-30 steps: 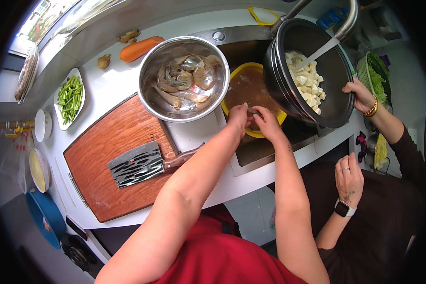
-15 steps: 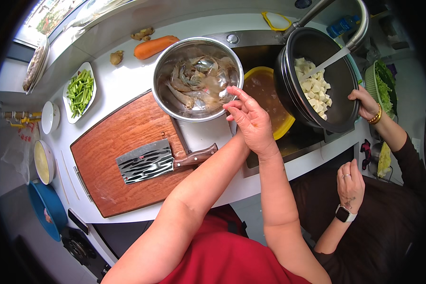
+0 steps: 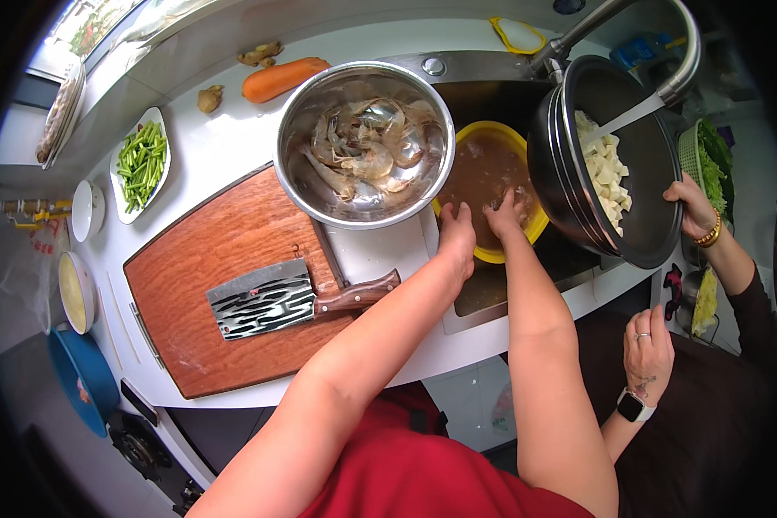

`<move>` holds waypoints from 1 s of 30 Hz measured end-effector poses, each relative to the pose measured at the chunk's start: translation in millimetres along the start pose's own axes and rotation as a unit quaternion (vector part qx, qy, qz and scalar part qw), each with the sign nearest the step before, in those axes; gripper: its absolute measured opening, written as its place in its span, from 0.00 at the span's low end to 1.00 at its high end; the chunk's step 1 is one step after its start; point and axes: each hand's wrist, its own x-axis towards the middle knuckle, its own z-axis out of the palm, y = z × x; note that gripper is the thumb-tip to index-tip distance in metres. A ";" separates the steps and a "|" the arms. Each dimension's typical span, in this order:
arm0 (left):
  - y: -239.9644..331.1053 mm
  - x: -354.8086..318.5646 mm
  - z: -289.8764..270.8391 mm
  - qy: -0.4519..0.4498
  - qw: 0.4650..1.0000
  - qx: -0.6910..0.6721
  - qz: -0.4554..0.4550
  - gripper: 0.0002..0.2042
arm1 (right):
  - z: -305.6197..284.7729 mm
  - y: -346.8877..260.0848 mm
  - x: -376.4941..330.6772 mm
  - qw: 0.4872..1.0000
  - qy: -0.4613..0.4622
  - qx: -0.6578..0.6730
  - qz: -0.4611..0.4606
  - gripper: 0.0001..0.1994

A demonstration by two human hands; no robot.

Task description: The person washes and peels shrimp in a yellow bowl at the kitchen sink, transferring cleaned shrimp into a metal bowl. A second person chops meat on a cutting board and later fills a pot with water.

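Note:
My left hand (image 3: 457,235) is at the near left rim of a yellow basin (image 3: 537,226), its fingers stretched out over the edge. Inside that basin is murky brown water, and my right hand (image 3: 505,217) reaches into it with fingers apart, the tips partly hidden. No object shows in either hand. Just left of them, a steel bowl (image 3: 443,112) holds several raw shrimp (image 3: 367,155) at the sink's edge. On the wooden cutting board (image 3: 198,337) a cleaver (image 3: 263,298) lies flat, handle toward my left forearm.
At right, a co-worker's hand (image 3: 698,209) holds a tilted black pot (image 3: 656,173) of pale cubes (image 3: 609,177) beside the basin. The faucet (image 3: 689,69) arches above. A carrot (image 3: 281,79), ginger (image 3: 209,98) and a plate of chopped green stems (image 3: 142,166) lie leftward.
Both my hands have moved from the steel bowl's rim to the yellow basin, the right one dipping into the water. The co-worker's black pot has shifted slightly right.

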 end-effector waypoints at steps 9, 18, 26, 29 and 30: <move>-8.6 10.7 -0.3 -0.007 0.999 -0.028 0.017 0.22 | 29.6 -10.3 9.2 0.963 -0.202 0.038 -0.173 0.34; -9.2 20.3 -1.4 -0.035 0.995 -0.088 -0.005 0.19 | -44.8 -10.7 -30.6 0.713 -0.324 0.621 0.024 0.15; -23.2 34.4 -1.0 -0.027 0.999 -0.044 0.001 0.16 | -28.9 8.9 -19.9 0.660 -0.267 0.700 0.054 0.17; -18.9 26.7 -1.1 -0.033 0.999 -0.038 0.006 0.16 | -29.2 11.8 -21.9 0.644 -0.263 0.716 0.060 0.20; -16.9 23.8 -0.4 -0.031 0.999 -0.044 0.010 0.17 | -30.6 9.8 -25.3 0.649 -0.263 0.712 0.047 0.22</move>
